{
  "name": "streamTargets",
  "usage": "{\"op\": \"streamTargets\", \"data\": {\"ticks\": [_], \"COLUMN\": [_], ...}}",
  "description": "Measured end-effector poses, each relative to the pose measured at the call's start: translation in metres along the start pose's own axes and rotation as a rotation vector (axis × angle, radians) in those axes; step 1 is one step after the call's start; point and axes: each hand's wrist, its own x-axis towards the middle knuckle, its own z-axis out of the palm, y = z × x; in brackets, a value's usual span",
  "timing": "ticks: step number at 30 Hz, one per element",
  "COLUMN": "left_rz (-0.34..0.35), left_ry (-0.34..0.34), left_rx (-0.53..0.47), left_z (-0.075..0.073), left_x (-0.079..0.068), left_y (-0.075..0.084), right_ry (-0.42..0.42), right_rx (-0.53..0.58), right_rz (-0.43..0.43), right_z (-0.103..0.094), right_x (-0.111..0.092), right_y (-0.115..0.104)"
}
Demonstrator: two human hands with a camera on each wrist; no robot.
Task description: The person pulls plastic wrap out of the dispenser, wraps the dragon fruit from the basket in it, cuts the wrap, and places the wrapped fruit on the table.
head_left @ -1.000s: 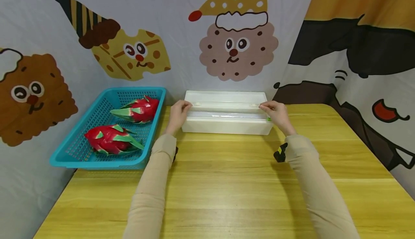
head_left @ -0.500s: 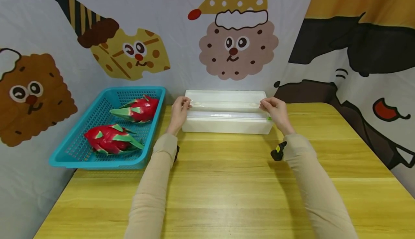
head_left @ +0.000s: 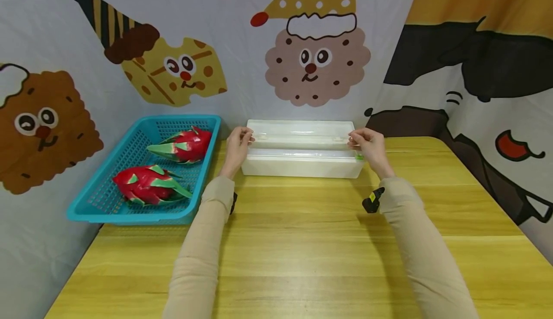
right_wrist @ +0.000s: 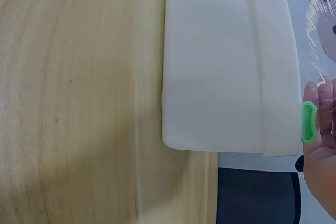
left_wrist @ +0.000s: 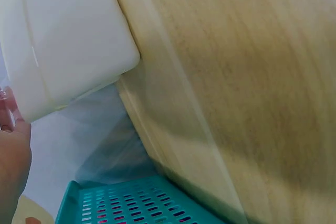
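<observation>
A white cling film dispenser (head_left: 302, 167) stands at the back of the table with its lid (head_left: 298, 126) up. My left hand (head_left: 237, 147) pinches one corner of the clear cling film (head_left: 304, 132) at the box's left end. At the other end, my right hand (head_left: 370, 147) pinches the opposite corner between thumb and fingers. The film stretches between both hands above the roll; crinkled streaks of it show in the right wrist view. A green cutter slider (right_wrist: 309, 123) sits at the dispenser's right end, overlapping my right hand in that view.
A blue perforated basket (head_left: 129, 221) stands left of my left forearm. Two red dragon fruits lie in it, one in front (head_left: 147, 187) and one behind (head_left: 192, 143). A cartoon-printed cloth (head_left: 242, 69) hangs directly behind the dispenser. The wooden table (head_left: 298, 251) extends toward me.
Both hands have risen slightly, drawing the film's edge up and away from the roll. The dispenser, basket and dragon fruits stay where they were.
</observation>
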Motion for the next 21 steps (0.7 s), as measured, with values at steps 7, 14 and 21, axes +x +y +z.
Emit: {"op": "streamTargets", "data": {"ticks": [7,14,21], "left_rz": [0.010,0.039,0.066], "left_ry": [0.012,0.030,0.027], "left_rx": [-0.010,-0.027,-0.041], "left_z": [-0.003,-0.004,-0.008], "left_x": [0.002,0.003,0.006], "left_y": [0.004,0.007,0.011], "right_ry": [0.019,0.022,0.016], "right_rx": [-0.008,0.004,-0.006], "right_rz": [-0.007,-0.034,-0.064], "right_z": [-0.002,-0.003,-0.006], "right_x": [0.002,0.002,0.001], "right_y": [-0.006,-0.013,-0.022]}}
